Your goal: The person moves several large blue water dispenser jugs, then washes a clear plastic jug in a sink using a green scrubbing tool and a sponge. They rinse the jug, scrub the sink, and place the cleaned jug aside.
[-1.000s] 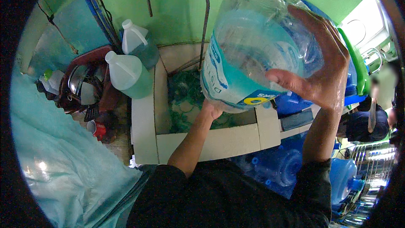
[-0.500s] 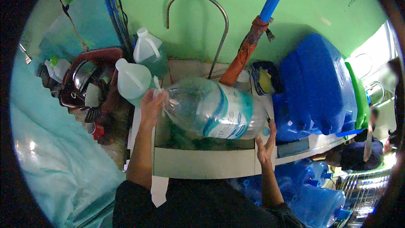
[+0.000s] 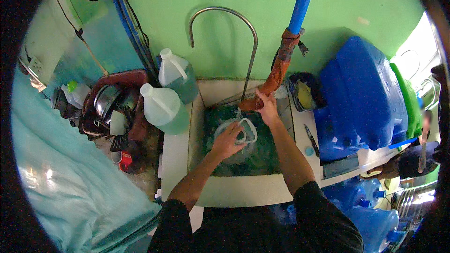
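My left hand (image 3: 228, 141) grips the rim area of a clear plastic container with a pale looped handle (image 3: 253, 131), low inside the sink (image 3: 197, 126). Its lower part is hard to make out against the dark green basin. The fingers of my right hand (image 3: 267, 107) close around the lower end of a pipe wrapped in brown-orange material (image 3: 275, 78), just above the container. A thin pale stream, apparently water, shows between the pipe end and the container. My right fingertips are partly hidden.
A curved metal spout (image 3: 224, 9) arches behind the sink. Two translucent jugs (image 3: 164, 110) stand at left, near a brown basin of dishes (image 3: 136, 77). On the right ledge are a knife (image 3: 311, 139), a blue cap (image 3: 309, 151) and large blue containers (image 3: 358, 98).
A large clear labelled bottle, held between both hands above the sink, no longer shows lying there. My left hand moved right and down into the sink; my right hand moved up-left onto the wrapped pipe.
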The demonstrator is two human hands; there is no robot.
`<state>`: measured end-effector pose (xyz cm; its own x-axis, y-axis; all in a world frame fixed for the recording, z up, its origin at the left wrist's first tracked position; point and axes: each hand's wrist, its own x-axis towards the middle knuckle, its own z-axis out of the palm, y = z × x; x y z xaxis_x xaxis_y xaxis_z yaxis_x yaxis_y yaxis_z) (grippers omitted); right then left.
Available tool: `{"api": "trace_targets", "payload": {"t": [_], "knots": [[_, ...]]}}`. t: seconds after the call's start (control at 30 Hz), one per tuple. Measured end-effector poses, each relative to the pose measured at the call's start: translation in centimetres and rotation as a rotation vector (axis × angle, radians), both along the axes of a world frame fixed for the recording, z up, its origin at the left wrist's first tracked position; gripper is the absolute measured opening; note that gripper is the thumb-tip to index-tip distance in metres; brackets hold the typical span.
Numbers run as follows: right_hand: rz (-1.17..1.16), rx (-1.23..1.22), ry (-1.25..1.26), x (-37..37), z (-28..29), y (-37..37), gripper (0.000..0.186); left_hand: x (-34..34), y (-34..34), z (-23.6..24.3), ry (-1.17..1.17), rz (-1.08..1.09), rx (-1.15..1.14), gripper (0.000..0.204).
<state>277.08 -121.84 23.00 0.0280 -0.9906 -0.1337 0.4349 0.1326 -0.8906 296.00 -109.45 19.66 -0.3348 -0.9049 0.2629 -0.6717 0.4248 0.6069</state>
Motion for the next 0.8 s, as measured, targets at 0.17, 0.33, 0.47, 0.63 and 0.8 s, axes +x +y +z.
{"api": "trace_targets", "payload": {"t": [0.17,0.33,0.47,0.63,0.8], "knots": [[-0.057,-0.204,0.543,2.6,4.4,0.1,0.035,-2.5,-4.3,-1.0,-0.068,-0.070,0.002,0.068],[0.216,-0.767,1.041,3.7,7.9,1.2,0.030,-4.1,-7.0,0.0,-0.034,0.076,0.193,0.068],[0.335,-1.050,1.041,3.7,9.8,1.1,0.019,-4.5,-7.3,0.5,-0.054,0.014,0.064,0.078],[0.270,-1.285,1.438,3.3,11.1,2.0,0.024,-5.0,-7.6,0.8,-0.167,-0.022,0.101,0.075],[0.354,-0.735,1.033,0.4,10.4,6.9,0.028,-4.6,-7.5,1.9,0.190,-0.116,0.150,0.066]]}}
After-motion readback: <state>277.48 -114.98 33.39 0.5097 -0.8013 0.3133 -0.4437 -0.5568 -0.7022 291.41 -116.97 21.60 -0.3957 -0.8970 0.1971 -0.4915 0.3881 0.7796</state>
